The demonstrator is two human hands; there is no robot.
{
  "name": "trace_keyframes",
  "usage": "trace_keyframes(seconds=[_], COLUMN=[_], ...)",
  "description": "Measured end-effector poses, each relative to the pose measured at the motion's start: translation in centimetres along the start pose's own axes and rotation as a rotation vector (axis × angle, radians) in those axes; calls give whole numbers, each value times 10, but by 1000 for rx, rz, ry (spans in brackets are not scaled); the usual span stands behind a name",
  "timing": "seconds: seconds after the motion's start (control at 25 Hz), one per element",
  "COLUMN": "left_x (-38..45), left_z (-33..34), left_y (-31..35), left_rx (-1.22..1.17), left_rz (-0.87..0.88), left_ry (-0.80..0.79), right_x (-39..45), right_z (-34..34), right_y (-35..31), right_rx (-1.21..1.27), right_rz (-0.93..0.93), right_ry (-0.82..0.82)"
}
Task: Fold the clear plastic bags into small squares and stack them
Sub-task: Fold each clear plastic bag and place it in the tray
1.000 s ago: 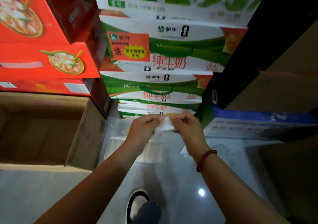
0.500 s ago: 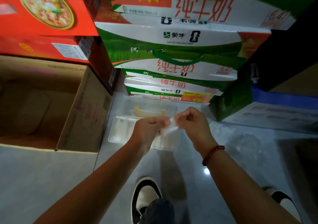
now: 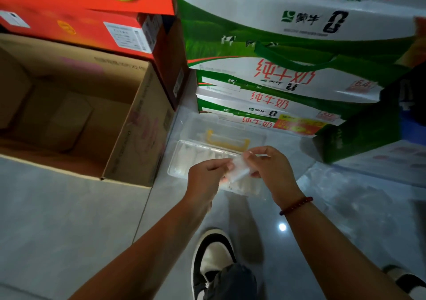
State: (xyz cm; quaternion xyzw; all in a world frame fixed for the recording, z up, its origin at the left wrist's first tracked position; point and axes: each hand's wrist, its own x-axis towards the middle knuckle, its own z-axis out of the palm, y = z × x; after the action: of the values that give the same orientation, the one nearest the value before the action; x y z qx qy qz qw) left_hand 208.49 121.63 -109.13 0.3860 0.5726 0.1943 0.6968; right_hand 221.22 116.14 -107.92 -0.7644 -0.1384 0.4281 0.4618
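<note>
Left hand (image 3: 208, 175) and right hand (image 3: 268, 168): both pinch one folded clear plastic bag (image 3: 239, 169), centre frame, above a clear plastic tray (image 3: 182, 159) on the floor. Advice: square the edges, press the crease flat before stacking. Change: view has tipped downward; tray and yellow-handled lid (image 3: 227, 139) are now fully visible.

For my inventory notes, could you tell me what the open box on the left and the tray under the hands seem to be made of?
Open box: brown corrugated cardboard, matte, judging by its raw edges and flaps. Tray: seemingly thin clear plastic, glossy, with the floor showing through.
</note>
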Motion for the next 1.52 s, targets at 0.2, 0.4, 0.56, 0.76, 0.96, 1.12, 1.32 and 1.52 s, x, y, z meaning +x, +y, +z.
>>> trace_keyframes(seconds=[0.2, 0.4, 0.56, 0.76, 0.96, 1.12, 1.32, 1.52], left_x=[-5, -4, -3, -4, -2, 2, 10, 23], left_z=[-20, -42, -50, -52, -56, -50, -50, -56], left_y=[-14, -33, -34, -32, -31, -21, -23, -29], left_rx=[-11, 37, 175, 419, 895, 1284, 1447, 1414], left_rz=[92, 148, 237, 397, 384, 416, 449, 539], left_ry=[144, 250, 351, 396, 319, 257, 352, 385], right_x=[8, 19, 31, 41, 39, 39, 43, 42], right_z=[28, 58, 77, 99, 108, 117, 115, 103], right_y=[-3, -8, -19, -16, -14, -13, -19, -31], right_rx=[-114, -416, -481, -679, -780, -728, -620, -755], right_rz=[59, -181, -255, -238, -230, -263, -98, -134], right_ry=[-78, -185, -229, -171, -157, -176, -217, -281])
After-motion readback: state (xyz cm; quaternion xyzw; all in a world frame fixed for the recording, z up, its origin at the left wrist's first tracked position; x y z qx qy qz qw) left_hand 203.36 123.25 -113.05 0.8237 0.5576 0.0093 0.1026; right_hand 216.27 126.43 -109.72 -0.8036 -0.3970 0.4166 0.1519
